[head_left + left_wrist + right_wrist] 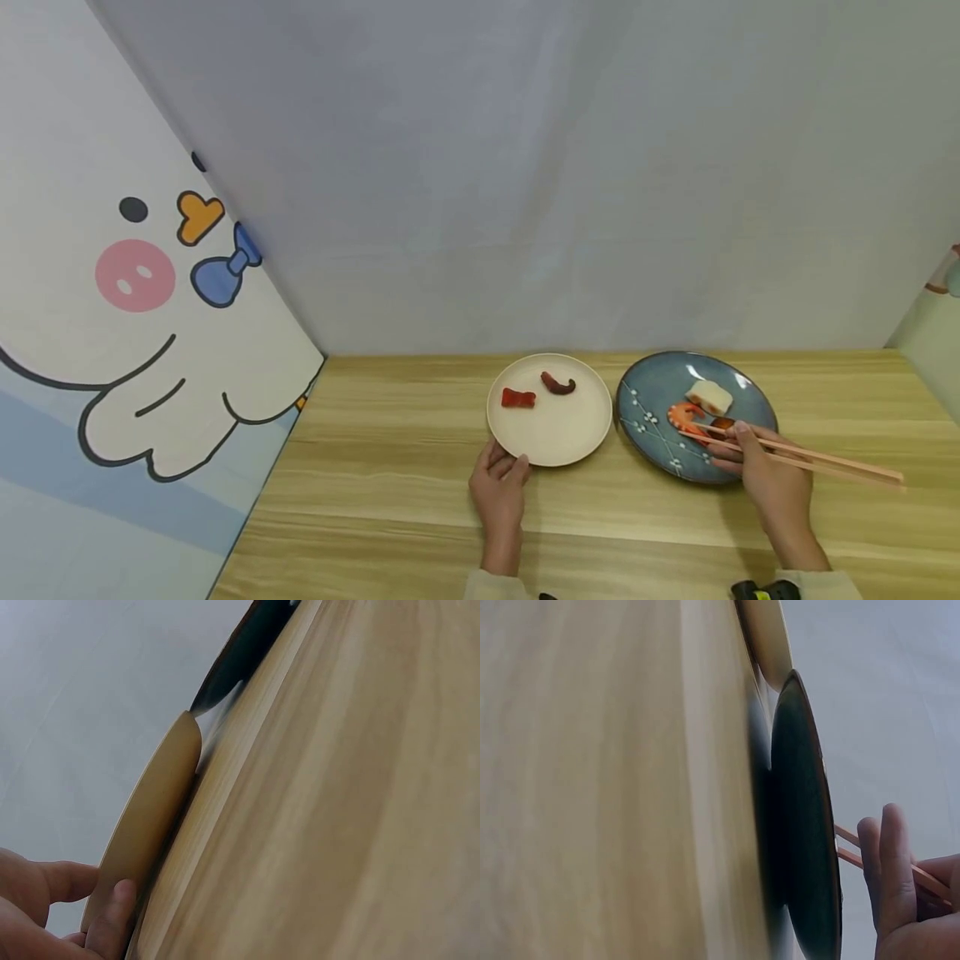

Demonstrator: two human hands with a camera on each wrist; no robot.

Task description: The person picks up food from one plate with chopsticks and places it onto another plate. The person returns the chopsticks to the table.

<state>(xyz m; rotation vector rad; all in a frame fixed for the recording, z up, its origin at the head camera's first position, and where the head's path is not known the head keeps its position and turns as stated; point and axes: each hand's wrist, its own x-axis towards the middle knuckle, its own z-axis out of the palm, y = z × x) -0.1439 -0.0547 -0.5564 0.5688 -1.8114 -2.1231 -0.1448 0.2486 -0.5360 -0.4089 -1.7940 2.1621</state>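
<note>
My right hand [776, 483] holds a pair of pinkish wooden chopsticks [832, 463] over the blue plate [645, 446]. Their tips are at an orange-red curled food piece [684, 414] with pale dots. Beside it lie a white food piece with browned spots [708, 397] and a dark brown shiny piece [722, 423], partly hidden by the fingers. The left hand [501, 492] grips the near-left rim of a cream plate [555, 442], thumb at the edge and a finger against its underside [139, 817]. On that plate rest a red strip [518, 398] and a dark red curled piece [558, 384].
Both plates stand side by side on a wood-grain table [375, 483], their rims close together. A grey wall covering [525, 208] rises behind the table. At the left is a panel with a cartoon figure [135, 275].
</note>
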